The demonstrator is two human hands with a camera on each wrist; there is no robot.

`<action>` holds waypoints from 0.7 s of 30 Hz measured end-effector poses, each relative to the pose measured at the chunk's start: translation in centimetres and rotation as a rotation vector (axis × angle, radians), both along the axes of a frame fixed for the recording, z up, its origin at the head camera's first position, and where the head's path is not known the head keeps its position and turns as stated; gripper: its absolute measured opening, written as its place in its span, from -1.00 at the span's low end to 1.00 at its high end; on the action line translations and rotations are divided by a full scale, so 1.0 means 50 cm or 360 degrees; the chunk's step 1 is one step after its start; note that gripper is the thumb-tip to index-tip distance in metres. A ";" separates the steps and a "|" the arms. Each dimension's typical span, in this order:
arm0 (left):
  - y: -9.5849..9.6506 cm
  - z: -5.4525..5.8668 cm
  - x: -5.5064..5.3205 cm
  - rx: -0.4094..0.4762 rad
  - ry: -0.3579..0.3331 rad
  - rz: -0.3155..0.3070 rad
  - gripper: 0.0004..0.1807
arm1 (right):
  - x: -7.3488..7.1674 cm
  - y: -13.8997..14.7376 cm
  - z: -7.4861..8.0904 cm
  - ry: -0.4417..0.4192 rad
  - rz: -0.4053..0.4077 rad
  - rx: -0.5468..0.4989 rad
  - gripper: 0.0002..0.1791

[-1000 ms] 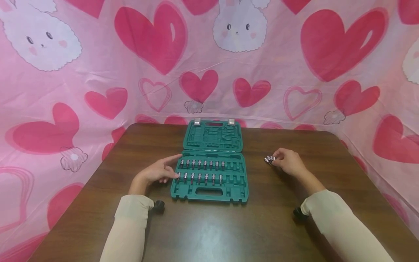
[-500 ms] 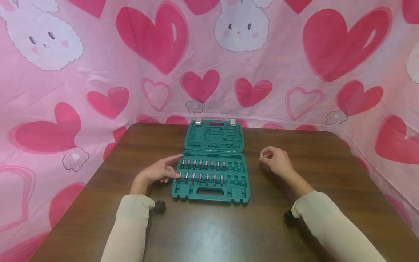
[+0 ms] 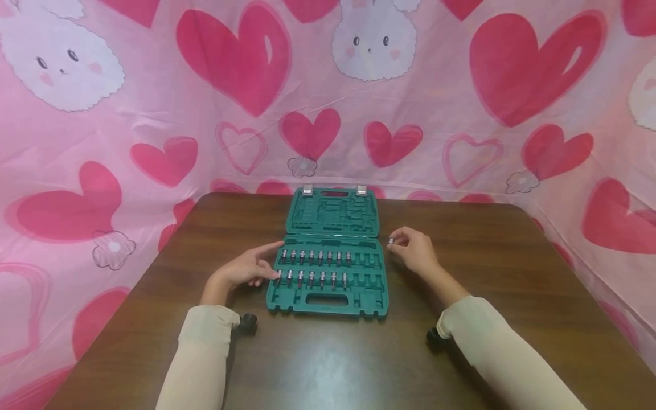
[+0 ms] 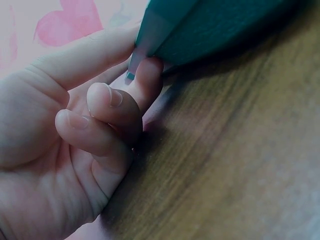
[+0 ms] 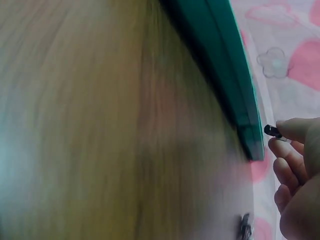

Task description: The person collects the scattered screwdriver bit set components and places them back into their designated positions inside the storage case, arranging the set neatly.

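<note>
A green tool case [image 3: 369,300] lies unfolded on the table, its lid [image 3: 333,212] at the back. Two rows of chrome bit sockets [image 3: 311,257] sit in its near half, with bare slots at the right of each row. My left hand [image 3: 243,269] holds the case's left edge, thumb on the rim; the left wrist view shows a fingertip [image 4: 151,72] against the outer wall. Just beyond the right wall, my right hand [image 3: 417,250] pinches a small bit socket [image 5: 271,132] between thumb and fingertips, dark end pointing out.
Small metal pieces [image 5: 245,227] lie on the table at the lower edge of the right wrist view; my right hand hides that spot in the head view. The brown wooden table [image 3: 328,364] reaches back to a pink heart-print cloth [image 3: 441,74]. Black wrist cameras [image 3: 248,323] sit at both cuffs.
My right hand has picked up one bit socket from the small group on the right and carried it left to the case's right edge. The left hand stays at the case.
</note>
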State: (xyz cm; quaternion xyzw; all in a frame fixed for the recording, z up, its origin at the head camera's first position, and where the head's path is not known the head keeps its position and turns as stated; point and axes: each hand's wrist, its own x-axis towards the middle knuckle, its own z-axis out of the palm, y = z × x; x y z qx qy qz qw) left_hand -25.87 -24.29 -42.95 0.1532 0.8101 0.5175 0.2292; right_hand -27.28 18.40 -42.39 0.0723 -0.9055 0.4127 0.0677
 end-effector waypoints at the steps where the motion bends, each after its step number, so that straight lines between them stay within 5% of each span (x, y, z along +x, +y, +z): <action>1: 0.000 0.001 0.000 -0.0002 0.0000 0.0003 -0.10 | 0.000 -0.006 0.000 0.0006 0.0001 -0.0003 -0.81; 21: 0.001 0.002 0.002 -0.0020 0.0026 -0.0018 -0.11 | 0.009 -0.093 -0.011 -0.0019 0.0078 0.0002 -0.82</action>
